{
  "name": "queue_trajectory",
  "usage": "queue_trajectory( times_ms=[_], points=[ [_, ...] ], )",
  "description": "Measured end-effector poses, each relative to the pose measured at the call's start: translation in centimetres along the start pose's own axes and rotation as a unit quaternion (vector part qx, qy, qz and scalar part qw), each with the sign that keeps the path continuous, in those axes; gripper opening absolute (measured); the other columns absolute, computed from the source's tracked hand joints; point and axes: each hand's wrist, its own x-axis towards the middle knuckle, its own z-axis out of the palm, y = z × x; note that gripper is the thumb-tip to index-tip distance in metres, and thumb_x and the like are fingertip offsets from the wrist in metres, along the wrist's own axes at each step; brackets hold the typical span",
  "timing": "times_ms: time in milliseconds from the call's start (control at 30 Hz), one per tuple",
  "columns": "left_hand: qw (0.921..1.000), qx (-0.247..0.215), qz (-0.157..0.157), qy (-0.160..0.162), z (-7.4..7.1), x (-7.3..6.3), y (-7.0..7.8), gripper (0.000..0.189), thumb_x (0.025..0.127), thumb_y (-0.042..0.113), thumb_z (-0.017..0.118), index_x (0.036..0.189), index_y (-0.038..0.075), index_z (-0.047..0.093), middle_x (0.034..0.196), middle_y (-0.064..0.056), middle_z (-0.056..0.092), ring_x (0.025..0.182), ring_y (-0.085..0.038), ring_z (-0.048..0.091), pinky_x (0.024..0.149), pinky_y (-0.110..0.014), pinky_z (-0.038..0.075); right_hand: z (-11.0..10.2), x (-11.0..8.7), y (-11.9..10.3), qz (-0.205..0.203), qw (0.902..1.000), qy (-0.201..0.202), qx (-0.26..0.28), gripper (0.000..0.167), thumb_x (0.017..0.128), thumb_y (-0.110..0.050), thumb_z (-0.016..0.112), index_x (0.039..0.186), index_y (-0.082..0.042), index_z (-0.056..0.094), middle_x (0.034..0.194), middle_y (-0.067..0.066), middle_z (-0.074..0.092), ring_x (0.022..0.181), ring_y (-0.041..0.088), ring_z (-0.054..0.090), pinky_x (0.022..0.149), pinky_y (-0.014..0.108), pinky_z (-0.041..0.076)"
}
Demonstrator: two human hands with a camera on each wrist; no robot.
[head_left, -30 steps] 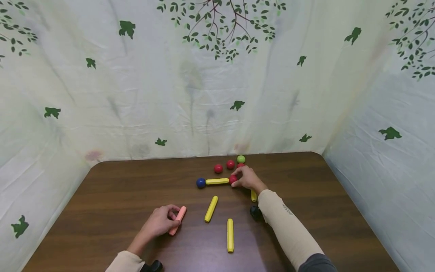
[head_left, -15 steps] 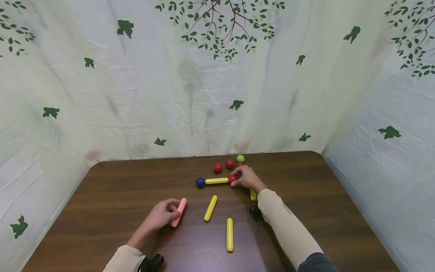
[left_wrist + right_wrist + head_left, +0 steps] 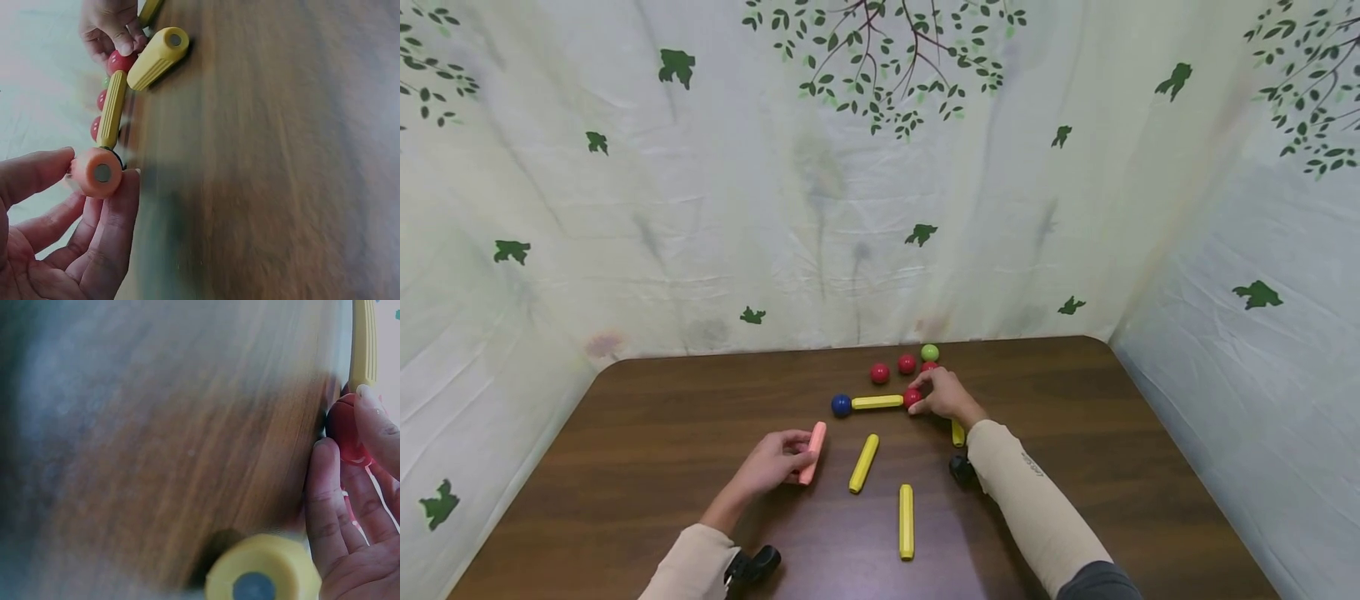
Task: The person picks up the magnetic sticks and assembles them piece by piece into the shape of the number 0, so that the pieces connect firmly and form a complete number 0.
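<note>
Movement is coming from the left hand [image 3: 772,458], which is pinching the pink stick [image 3: 813,454] and carrying it toward the far edge of the worktop [image 3: 1037,375], so it is nearing the blue ball [image 3: 841,406]. The right hand [image 3: 946,396] is gripping the red ball [image 3: 911,398] at the yellow stick's right end, keeping that row [image 3: 877,402] in place near the far edge.

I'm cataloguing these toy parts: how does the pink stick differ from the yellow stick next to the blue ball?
The pink stick is pinched in the left hand, while the yellow stick sits between the blue ball and a red ball. In the head view, the pink stick runs steeply up the picture; the yellow stick runs nearly level across it. Both are slim and straight.
</note>
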Motion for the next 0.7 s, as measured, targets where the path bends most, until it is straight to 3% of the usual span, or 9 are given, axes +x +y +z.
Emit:
queue_trajectory(
  times_ms=[333, 700],
  points=[
    [0.9987, -0.048, -0.011, -0.014, 1.0, 1.4, 0.0, 0.041, 0.088, 0.008, 0.068, 0.122, -0.01, 0.055, 0.098, -0.012, 0.064, 0.076, -0.017, 0.062, 0.065, -0.035, 0.056, 0.2, 0.1, 0.2, -0.009, 0.9999, 0.004, -0.003, 0.037, 0.07, -0.011, 0.087, 0.104, -0.008, 0.073, 0.105, 0.006, 0.064, 0.099, 0.022, 0.054, 0.088, 0.037, 0.047],
    [0.9993, -0.03, -0.019, 0.012, 2.0, 2.7, 0.5, 0.038, 0.087, 0.007, 0.067, 0.119, -0.01, 0.058, 0.09, -0.01, 0.064, 0.073, -0.015, 0.06, 0.066, -0.031, 0.054, 0.1, 0.0, 0.1, -0.008, 0.9999, 0.002, -0.01, 0.037, 0.071, -0.013, 0.086, 0.105, -0.009, 0.073, 0.106, 0.004, 0.065, 0.098, 0.02, 0.055, 0.089, 0.037, 0.047]
  ],
)
